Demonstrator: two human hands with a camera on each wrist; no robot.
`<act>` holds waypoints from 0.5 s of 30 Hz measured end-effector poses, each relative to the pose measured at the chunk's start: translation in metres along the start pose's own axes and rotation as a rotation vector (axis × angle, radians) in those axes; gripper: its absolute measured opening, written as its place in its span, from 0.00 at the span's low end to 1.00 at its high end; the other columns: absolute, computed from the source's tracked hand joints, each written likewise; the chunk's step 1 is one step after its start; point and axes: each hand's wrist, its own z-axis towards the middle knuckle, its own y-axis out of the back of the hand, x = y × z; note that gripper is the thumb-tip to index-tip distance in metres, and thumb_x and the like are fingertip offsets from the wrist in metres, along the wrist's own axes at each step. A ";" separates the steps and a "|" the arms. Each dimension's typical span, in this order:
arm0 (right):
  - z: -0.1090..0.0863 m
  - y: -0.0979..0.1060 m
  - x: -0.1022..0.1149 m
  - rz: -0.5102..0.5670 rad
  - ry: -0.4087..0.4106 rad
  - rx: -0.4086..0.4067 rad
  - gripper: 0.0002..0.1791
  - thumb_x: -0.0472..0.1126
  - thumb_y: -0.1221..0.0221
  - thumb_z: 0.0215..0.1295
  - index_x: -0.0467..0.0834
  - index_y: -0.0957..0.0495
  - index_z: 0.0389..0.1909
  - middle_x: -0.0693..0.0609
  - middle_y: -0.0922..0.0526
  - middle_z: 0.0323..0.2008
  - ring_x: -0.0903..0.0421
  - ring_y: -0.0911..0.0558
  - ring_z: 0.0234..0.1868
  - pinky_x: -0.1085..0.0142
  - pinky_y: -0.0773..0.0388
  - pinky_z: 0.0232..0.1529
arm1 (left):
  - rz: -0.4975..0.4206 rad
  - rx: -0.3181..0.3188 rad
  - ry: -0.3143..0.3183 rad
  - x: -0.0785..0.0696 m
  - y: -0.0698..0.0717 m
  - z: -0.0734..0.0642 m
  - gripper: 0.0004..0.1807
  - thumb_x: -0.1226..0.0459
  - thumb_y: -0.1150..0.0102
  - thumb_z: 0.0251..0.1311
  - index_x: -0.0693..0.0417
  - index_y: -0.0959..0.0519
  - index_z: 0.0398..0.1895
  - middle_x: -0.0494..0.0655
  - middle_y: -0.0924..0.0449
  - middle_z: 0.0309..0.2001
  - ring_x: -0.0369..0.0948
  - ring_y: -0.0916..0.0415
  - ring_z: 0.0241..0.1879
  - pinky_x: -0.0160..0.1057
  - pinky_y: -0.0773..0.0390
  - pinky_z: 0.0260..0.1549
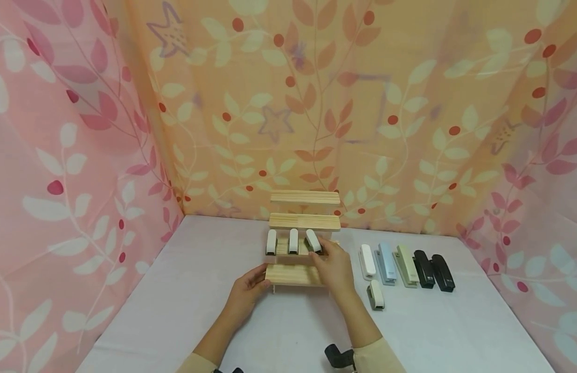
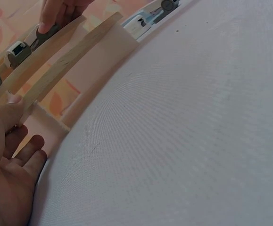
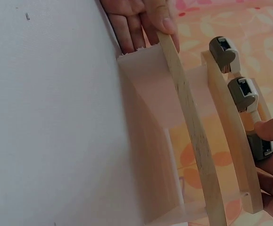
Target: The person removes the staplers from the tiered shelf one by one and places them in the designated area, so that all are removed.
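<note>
A small tiered wooden shelf stand (image 1: 295,275) with clear side panels stands on the table. My left hand (image 1: 245,292) holds the left end of its lowest board, thumb on the board and fingers by the side panel. On the second tier, my right hand (image 1: 336,267) pinches a small white stapler (image 1: 312,240) with a dark grey base, tilted at the tier's right end. Two matching white staplers, one at the left (image 1: 271,242) and one in the middle (image 1: 293,241), sit upright on that tier, apart from each other.
Right of the stand, a row holds a white stapler (image 1: 367,261), a blue stapler (image 1: 385,263), a pale green stapler (image 1: 406,266) and two black staplers (image 1: 424,268). Another small white stapler (image 1: 376,295) lies in front. Patterned curtains (image 1: 316,103) enclose the table's back and sides.
</note>
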 end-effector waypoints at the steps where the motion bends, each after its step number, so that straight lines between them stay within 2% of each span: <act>1: 0.000 0.001 0.000 0.004 -0.003 0.002 0.25 0.44 0.27 0.61 0.44 0.16 0.59 0.46 0.12 0.51 0.46 0.14 0.54 0.49 0.17 0.57 | 0.001 -0.001 0.001 0.000 0.000 0.000 0.31 0.62 0.33 0.66 0.55 0.28 0.72 0.53 0.24 0.68 0.48 0.26 0.67 0.28 0.22 0.59; 7: 0.002 0.007 0.004 0.039 0.002 0.010 0.23 0.41 0.27 0.61 0.42 0.16 0.57 0.43 0.11 0.49 0.46 0.13 0.51 0.49 0.15 0.53 | 0.007 -0.006 0.007 0.000 0.001 -0.001 0.32 0.60 0.33 0.66 0.56 0.29 0.72 0.54 0.24 0.68 0.49 0.26 0.67 0.29 0.22 0.59; 11: 0.001 0.012 0.004 0.072 -0.018 0.012 0.21 0.42 0.27 0.61 0.45 0.15 0.56 0.45 0.11 0.50 0.48 0.12 0.51 0.52 0.13 0.51 | 0.044 0.004 -0.002 -0.002 0.000 -0.001 0.33 0.57 0.33 0.67 0.55 0.29 0.73 0.54 0.25 0.69 0.48 0.27 0.68 0.29 0.23 0.60; 15: 0.000 0.021 0.003 0.059 -0.013 0.002 0.22 0.42 0.27 0.62 0.45 0.15 0.57 0.45 0.12 0.51 0.48 0.13 0.52 0.50 0.14 0.52 | 0.052 0.006 -0.001 -0.003 0.000 -0.002 0.33 0.57 0.34 0.67 0.55 0.30 0.73 0.54 0.26 0.70 0.49 0.27 0.68 0.30 0.23 0.60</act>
